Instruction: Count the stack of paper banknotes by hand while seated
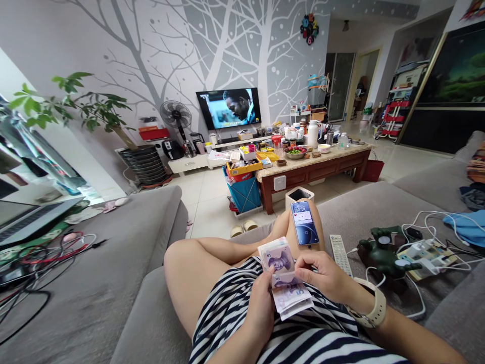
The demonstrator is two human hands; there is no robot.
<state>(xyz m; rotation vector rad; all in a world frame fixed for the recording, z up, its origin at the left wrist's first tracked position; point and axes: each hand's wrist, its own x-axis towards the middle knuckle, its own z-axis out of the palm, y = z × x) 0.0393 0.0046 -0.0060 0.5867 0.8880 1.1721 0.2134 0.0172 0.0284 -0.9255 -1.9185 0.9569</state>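
Observation:
A small stack of purple five-yuan banknotes (281, 259) is held over my lap, with more notes fanned out below the top ones. My left hand (262, 298) grips the stack from its left side, thumb across the notes. At the right edge of the notes, my right hand (322, 275) has its thumb and forefinger pinched on a banknote; its other fingers are curled in. A light watch strap is around the right wrist. Just beyond the notes, a smartphone (304, 222) with a lit screen reading 10:51 lies on my leg.
On the grey sofa to the right lie a remote control (340, 254), a dark green figure (384, 253) and a power strip (428, 258) with white cables. Tangled cables (49, 263) and a laptop (26, 220) are at left. A cluttered coffee table (314, 167) stands ahead.

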